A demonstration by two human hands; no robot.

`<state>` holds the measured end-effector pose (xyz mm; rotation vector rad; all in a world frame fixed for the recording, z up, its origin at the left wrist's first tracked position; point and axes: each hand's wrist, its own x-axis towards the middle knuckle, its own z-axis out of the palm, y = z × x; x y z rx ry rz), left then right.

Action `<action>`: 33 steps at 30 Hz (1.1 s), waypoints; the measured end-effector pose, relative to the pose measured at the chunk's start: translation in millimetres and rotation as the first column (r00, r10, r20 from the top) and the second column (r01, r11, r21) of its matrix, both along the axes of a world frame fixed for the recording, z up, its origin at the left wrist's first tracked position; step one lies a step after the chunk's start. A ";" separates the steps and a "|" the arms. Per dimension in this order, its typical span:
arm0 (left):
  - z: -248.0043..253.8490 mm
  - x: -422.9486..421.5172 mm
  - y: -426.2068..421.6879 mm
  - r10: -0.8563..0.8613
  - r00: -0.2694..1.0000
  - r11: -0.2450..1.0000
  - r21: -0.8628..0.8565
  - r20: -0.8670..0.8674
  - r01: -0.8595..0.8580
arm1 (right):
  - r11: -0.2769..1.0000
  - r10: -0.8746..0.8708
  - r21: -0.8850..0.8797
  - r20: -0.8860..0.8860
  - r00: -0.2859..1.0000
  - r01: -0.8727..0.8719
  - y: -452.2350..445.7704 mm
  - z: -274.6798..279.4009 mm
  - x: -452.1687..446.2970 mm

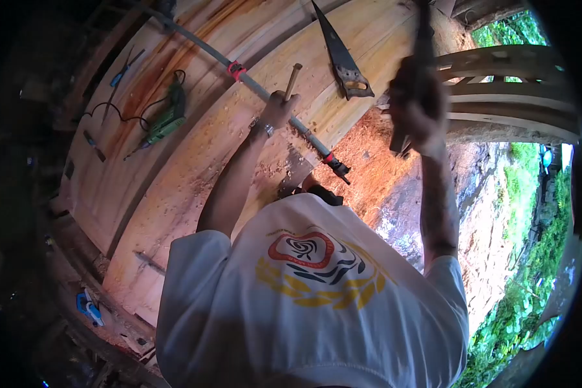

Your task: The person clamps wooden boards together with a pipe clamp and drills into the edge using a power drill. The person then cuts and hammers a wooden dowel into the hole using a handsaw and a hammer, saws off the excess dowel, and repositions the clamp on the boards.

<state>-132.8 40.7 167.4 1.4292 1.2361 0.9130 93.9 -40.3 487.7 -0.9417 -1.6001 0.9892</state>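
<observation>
My left hand (278, 110), with a watch at the wrist, is closed around a chisel-like tool (293, 81) whose handle end points up. It is beside the long metal bar clamp (207, 50), over a wide wooden plank (194, 155) strewn with shavings. My right hand (419, 107) is raised at the right, fingers wrapped round a dark tool (423, 45), blurred by motion, that looks like a mallet or a hammer. Between the hands, further off, a handsaw (344, 68) lies on the wood.
A green power drill (167, 121) with a black cord lies on the left planks. Further left is a blue-handled tool (118, 79). Curved wooden pieces (504, 97) stand at the right. Shavings (368, 161) cover the ground below. A blue-and-white tool (89, 307) sits at lower left.
</observation>
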 end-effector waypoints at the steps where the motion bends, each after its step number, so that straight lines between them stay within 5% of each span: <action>1: -5.9 0.2 1.2 -0.006 0.999 1.000 0.016 0.042 0.005 | 0.993 -0.022 0.117 -0.005 1.000 0.022 0.3 14.3 3.2; 4: -30.2 -1.1 4.1 -0.023 0.992 0.999 0.046 0.126 0.017 | 0.939 -0.283 0.128 -0.243 0.928 0.320 0.9 26.7 -26.8; 5: -34.6 -2.5 3.4 -0.023 0.997 0.999 0.038 0.076 0.020 | 0.951 -0.262 0.220 0.205 0.943 0.217 8.4 -8.3 -12.3; 6: -31.4 -3.9 3.9 -0.025 0.999 0.999 0.036 0.023 0.024 | 0.927 -0.291 0.371 0.638 0.713 0.047 16.0 -43.2 2.2; 7: -28.8 -4.4 3.0 -0.031 0.999 0.999 0.034 -0.033 0.032 | 0.866 -0.340 0.463 0.822 0.457 -0.189 23.8 -78.0 16.7; 8: -30.4 -2.0 0.8 -0.020 1.000 0.998 0.060 0.000 0.020 | 0.777 -0.497 0.597 0.777 0.385 -0.201 5.3 -92.4 1.8; 9: -36.5 -0.7 -2.4 -0.014 1.000 0.996 0.085 0.028 0.011 | 0.978 -0.092 0.187 0.794 0.601 -0.096 10.0 -84.9 -8.1; 12: -22.1 -3.2 10.8 -0.090 0.991 0.971 0.215 -0.097 0.109 | 0.996 -0.062 0.086 0.742 0.667 -0.003 -1.4 -14.9 -26.2; 13: -17.4 -2.8 1.7 -0.085 0.994 0.993 0.072 -0.064 0.089 | 0.973 -0.203 0.218 0.652 0.731 0.076 -9.0 -8.1 -19.6; 14: -13.2 -3.4 -1.4 -0.072 0.997 0.994 0.075 -0.034 0.074 | 0.964 -0.249 0.157 0.256 0.934 0.214 -10.6 -0.3 -22.4; 15: -11.0 -3.3 2.1 -0.059 0.998 0.995 0.086 -0.005 0.060 | 0.952 -0.247 0.225 0.157 0.956 0.209 -8.3 16.1 -15.4; 18: -12.7 -0.8 -4.2 -0.015 1.000 0.991 0.135 0.007 0.014 | 0.918 0.195 0.353 -0.002 0.981 -0.182 21.1 66.3 36.0; 20: -23.5 -2.0 -1.2 -0.030 1.000 0.990 0.138 -0.006 0.031 | 0.822 -0.038 0.558 -0.145 0.989 0.113 38.3 4.4 16.7; 21: -23.8 -4.0 0.4 -0.051 0.998 0.993 0.110 -0.024 0.053 | 0.854 -0.343 0.515 0.458 0.820 0.069 29.5 -52.8 25.9; 22: -22.8 -1.9 1.4 -0.079 0.996 0.993 0.083 -0.043 0.083 | 0.846 -0.475 0.518 0.840 0.263 -0.127 21.2 -110.0 35.0; 23: -17.4 4.7 1.6 -0.058 0.998 0.990 0.124 -0.030 0.062 | 0.980 0.049 -0.089 0.976 0.214 0.181 4.2 -81.7 -17.1; 27: -20.4 4.6 1.7 -0.078 0.981 0.984 0.143 -0.179 0.104 | 1.000 -0.013 0.007 0.765 0.644 0.012 -0.7 -45.4 -6.6; 28: -15.2 3.4 -1.7 -0.106 0.984 0.982 0.143 -0.143 0.126 | 0.800 -0.408 0.593 0.650 0.641 -0.093 4.4 -57.0 14.1; 30: -37.3 3.7 6.0 -0.138 0.989 0.973 0.178 -0.050 0.145 | 0.793 -0.511 0.609 0.672 0.537 -0.008 -7.7 21.6 33.2; 32: -25.0 2.7 0.3 -0.114 0.991 0.976 0.176 -0.077 0.126 | 0.810 -0.172 0.531 0.619 0.766 -0.247 13.6 87.6 75.4; 33: -18.1 2.1 -0.8 -0.099 0.991 0.978 0.177 -0.089 0.113 | 0.858 -0.141 0.500 0.450 0.882 -0.118 29.5 85.7 91.1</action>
